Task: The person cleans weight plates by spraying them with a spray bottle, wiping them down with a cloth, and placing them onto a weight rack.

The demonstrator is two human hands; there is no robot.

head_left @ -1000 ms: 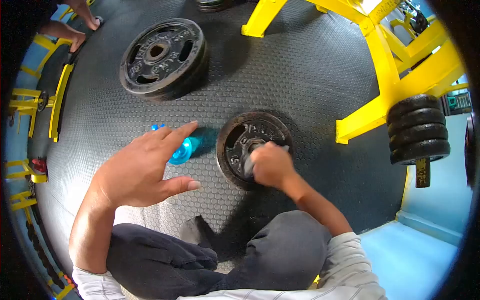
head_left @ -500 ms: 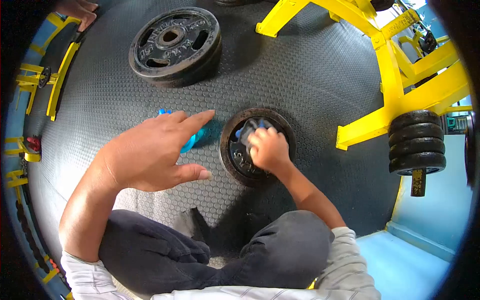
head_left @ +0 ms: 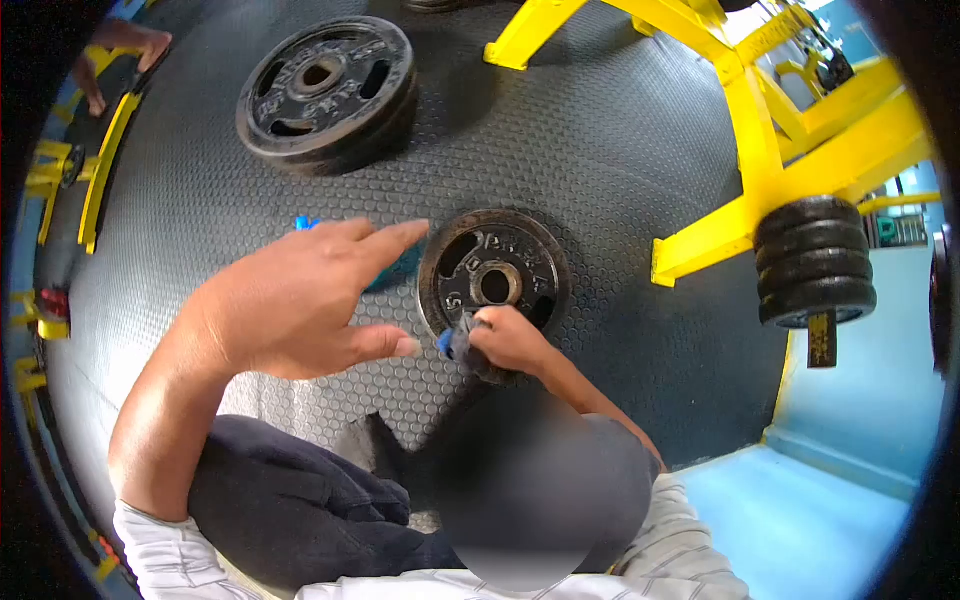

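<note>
A small black weight plate (head_left: 497,240) with a worn brown rim lies flat on the floor. My right hand (head_left: 508,340) is closed on a dark grey cloth (head_left: 468,342) with a blue patch, pressed to the plate's lower left edge. To the left, my left hand (head_left: 310,300) hangs in the air with its fingers apart and nothing in it. Behind that hand a blue bottle (head_left: 305,223) is mostly hidden; only its top and a bit of its side show.
Larger stacked plates (head_left: 330,90) lie at the upper left. A yellow rack (head_left: 765,170) with black plates (head_left: 815,260) on a peg stands at the right. Another person's feet (head_left: 150,50) show at the top left. My crossed legs (head_left: 300,500) are below.
My right hand with the cloth has moved from the upper part of the small plate down to its lower left edge, uncovering the centre hole. My left hand has hardly moved.
</note>
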